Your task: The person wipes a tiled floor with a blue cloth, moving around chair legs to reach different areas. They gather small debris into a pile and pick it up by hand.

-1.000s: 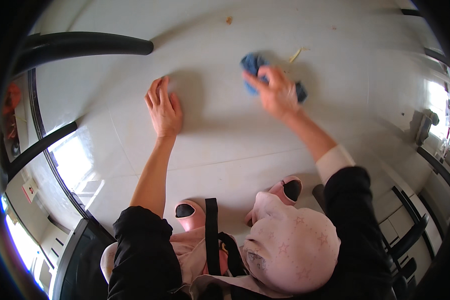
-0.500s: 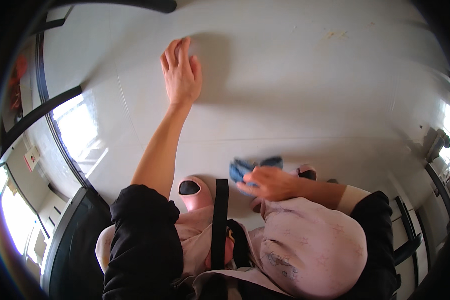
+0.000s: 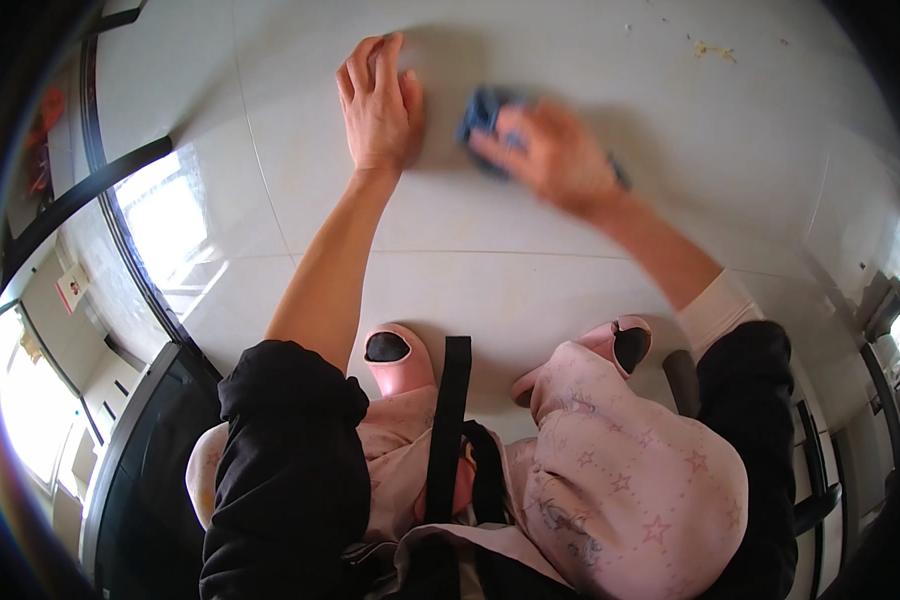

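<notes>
A blue cloth (image 3: pixel 485 130), smeared by motion, lies under my right hand (image 3: pixel 555 155) on the pale tiled floor (image 3: pixel 530 225). The fingers of that hand are closed over the cloth, and a bit of dark blue shows beyond the wrist side. To its left, my left hand (image 3: pixel 378 110) leans on the floor with its thumb apart and fingers slightly bent. Nothing shows in it, though its fingertips are partly hidden. Between the two hands is a narrow strip of floor.
Yellowish crumbs (image 3: pixel 712 50) lie on the floor at the far right. My feet in pink slippers (image 3: pixel 402 370) are close in front, below pink patterned trousers (image 3: pixel 630 470). A dark curved bar (image 3: pixel 90 210) reaches in at the left, above a dark panel (image 3: pixel 155 480).
My right hand has carried the blue cloth from beside my slippers forward to the floor near my left hand. The left hand still leans on the floor; the view has shifted slightly.
</notes>
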`<state>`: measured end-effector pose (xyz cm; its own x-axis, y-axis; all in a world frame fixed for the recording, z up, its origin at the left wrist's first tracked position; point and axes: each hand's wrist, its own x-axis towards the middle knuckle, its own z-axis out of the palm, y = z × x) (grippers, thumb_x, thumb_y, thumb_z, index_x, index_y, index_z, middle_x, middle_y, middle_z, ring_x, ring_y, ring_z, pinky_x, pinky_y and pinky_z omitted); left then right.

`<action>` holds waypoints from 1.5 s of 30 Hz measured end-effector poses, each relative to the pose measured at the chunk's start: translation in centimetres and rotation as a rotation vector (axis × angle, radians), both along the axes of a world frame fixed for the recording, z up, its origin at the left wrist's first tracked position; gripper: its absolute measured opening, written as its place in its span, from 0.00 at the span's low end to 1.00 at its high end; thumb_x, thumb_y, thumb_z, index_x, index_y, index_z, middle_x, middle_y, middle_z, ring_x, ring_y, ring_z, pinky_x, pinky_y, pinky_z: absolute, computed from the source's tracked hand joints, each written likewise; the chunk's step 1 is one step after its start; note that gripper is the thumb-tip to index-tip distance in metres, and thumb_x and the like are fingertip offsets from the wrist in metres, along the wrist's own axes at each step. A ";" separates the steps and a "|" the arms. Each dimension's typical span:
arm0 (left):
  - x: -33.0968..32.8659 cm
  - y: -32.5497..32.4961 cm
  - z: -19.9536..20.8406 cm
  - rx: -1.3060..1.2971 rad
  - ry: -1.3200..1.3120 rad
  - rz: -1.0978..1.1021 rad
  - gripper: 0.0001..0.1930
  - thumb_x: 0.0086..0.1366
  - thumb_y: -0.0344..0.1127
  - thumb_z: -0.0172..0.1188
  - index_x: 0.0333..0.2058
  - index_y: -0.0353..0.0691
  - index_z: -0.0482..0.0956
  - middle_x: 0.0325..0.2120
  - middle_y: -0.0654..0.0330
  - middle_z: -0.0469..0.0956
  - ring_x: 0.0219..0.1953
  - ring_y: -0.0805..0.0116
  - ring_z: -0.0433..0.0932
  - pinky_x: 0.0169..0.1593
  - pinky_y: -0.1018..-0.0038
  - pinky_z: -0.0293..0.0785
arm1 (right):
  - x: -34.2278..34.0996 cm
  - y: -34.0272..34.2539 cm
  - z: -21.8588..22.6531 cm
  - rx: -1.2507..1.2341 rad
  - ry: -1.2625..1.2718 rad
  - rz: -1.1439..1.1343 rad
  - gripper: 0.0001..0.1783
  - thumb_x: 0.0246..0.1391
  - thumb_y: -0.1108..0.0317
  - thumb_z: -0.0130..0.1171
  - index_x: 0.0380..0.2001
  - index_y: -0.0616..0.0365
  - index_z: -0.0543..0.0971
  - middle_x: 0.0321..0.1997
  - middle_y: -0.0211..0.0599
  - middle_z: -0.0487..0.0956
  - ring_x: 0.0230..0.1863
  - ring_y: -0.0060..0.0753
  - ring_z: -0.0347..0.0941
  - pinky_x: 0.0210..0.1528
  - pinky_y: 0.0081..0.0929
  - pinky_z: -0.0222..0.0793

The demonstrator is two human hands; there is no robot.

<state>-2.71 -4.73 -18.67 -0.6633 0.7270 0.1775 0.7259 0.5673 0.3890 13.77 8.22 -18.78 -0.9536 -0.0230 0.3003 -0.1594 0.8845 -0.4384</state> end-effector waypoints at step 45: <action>0.9 -1.2 -1.7 -0.104 -0.168 0.100 0.21 0.57 0.27 0.42 0.51 0.32 0.61 0.50 0.51 0.59 0.50 0.50 0.57 0.54 0.61 0.56 | -29.2 4.9 -3.3 -0.586 -0.222 0.086 0.11 0.44 0.68 0.56 0.32 0.61 0.77 0.36 0.49 0.69 0.40 0.45 0.65 0.41 0.32 0.62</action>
<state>-1.77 -5.95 -20.37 -0.7469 0.6648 -0.0139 0.5939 0.6764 0.4357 -15.41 13.08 -22.05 -0.9967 0.0062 0.0811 -0.0684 0.4757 -0.8769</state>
